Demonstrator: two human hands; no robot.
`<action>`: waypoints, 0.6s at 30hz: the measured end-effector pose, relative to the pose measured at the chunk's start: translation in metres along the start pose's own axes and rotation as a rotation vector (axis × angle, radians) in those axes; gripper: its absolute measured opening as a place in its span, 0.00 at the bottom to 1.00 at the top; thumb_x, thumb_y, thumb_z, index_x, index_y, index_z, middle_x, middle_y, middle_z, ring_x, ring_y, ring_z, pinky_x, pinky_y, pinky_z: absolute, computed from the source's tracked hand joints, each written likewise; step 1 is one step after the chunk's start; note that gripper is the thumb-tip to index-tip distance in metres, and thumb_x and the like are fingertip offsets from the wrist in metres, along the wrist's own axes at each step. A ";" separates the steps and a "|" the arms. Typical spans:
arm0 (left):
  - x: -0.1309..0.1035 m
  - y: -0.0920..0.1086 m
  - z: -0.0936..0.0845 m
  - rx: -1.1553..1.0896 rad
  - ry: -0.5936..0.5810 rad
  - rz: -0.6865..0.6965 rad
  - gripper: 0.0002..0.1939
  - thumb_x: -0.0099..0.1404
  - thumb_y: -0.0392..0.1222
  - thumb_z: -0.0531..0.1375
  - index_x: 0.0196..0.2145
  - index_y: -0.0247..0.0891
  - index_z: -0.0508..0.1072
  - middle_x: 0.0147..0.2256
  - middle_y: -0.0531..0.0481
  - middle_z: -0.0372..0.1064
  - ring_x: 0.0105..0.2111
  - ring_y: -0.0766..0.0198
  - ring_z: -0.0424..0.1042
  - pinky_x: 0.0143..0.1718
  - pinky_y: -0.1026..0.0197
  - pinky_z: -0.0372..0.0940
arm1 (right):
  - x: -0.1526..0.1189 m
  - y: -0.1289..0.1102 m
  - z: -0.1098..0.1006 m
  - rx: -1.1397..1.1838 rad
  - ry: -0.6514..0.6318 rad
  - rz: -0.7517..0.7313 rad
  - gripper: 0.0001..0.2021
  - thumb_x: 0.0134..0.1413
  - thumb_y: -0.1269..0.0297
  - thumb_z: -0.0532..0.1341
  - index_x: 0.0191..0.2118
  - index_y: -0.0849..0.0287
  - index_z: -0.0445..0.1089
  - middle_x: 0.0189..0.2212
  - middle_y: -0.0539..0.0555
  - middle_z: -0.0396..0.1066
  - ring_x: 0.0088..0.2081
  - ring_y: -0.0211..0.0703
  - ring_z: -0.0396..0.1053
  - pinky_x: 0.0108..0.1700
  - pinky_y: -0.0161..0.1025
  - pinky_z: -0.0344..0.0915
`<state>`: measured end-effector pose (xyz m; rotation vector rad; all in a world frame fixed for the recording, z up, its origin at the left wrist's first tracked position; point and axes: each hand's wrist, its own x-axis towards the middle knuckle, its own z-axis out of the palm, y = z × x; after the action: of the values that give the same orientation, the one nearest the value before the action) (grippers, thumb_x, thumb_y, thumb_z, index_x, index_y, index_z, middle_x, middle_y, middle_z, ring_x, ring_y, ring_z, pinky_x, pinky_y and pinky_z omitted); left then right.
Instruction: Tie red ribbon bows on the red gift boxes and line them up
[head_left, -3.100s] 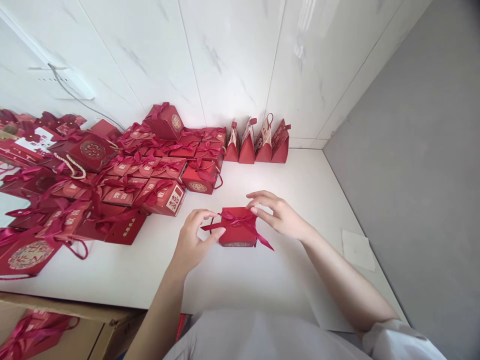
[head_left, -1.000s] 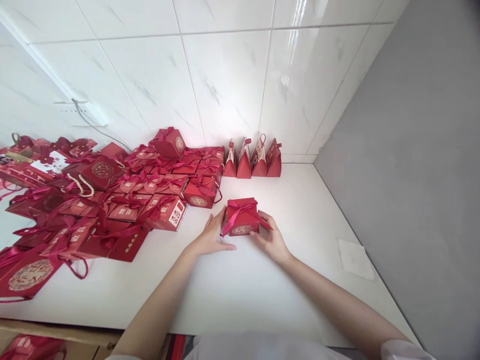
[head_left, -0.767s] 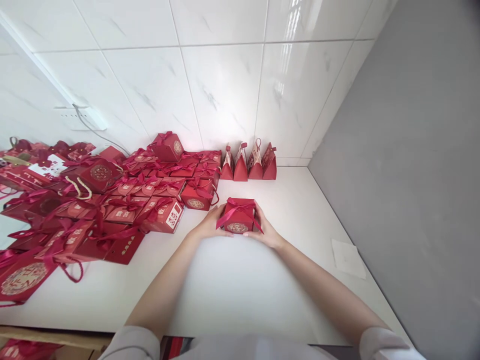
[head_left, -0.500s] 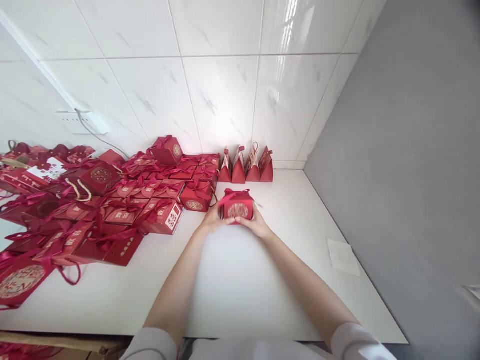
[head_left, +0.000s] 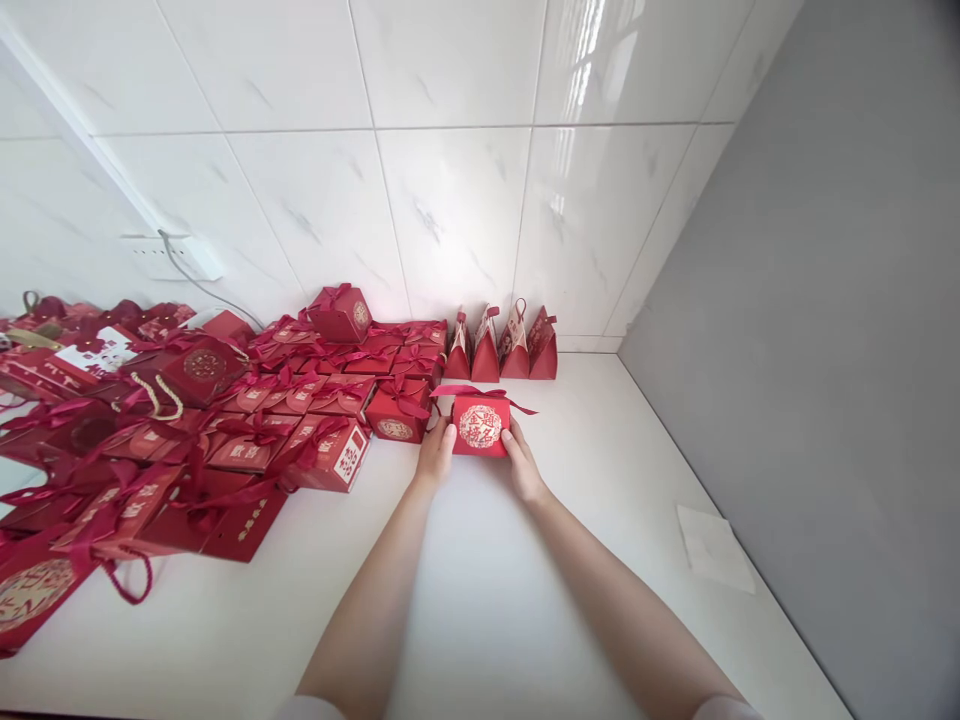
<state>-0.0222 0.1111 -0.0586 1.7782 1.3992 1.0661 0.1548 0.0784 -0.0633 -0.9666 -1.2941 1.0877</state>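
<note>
A red gift box point(head_left: 481, 427) with a round gold emblem on its front and a ribbon on top is held between my two hands over the white table. My left hand point(head_left: 437, 452) presses on its left side, thumb along the front edge. On the opposite side, my right hand point(head_left: 523, 458) grips the box's right edge. Just left of my left hand sits another red box point(head_left: 399, 408) with a bow. Behind the held box, several red triangular boxes point(head_left: 485, 357) stand in a row by the wall.
Many red boxes with ribbons point(head_left: 247, 440) cover the left part of the white table point(head_left: 480, 610). A white paper sheet point(head_left: 715, 548) lies on the right, beside a grey partition point(head_left: 825, 330). The tiled wall point(head_left: 450, 200) rises at the back, with a socket strip point(head_left: 171, 258) and cable.
The held box has turned so its emblem faces me more fully. My fingers have moved from its lower front to its sides. The camera view has shifted slightly.
</note>
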 end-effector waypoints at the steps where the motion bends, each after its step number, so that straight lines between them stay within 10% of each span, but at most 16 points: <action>1: 0.001 -0.001 0.000 -0.009 0.001 0.001 0.32 0.69 0.62 0.40 0.55 0.38 0.67 0.49 0.42 0.72 0.52 0.50 0.69 0.54 0.50 0.64 | 0.000 0.000 0.000 0.007 0.004 0.001 0.28 0.65 0.47 0.48 0.66 0.53 0.51 0.67 0.52 0.52 0.67 0.46 0.50 0.68 0.48 0.48; 18: 0.003 -0.010 0.003 -0.167 0.025 0.003 0.30 0.69 0.62 0.43 0.51 0.38 0.69 0.51 0.41 0.70 0.51 0.51 0.69 0.56 0.50 0.61 | 0.000 0.002 0.002 0.048 0.072 0.018 0.25 0.65 0.51 0.53 0.64 0.50 0.56 0.65 0.51 0.56 0.66 0.49 0.53 0.67 0.49 0.49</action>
<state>-0.0243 0.1163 -0.0682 1.6528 1.2825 1.1745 0.1524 0.0792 -0.0650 -0.9742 -1.1985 1.0834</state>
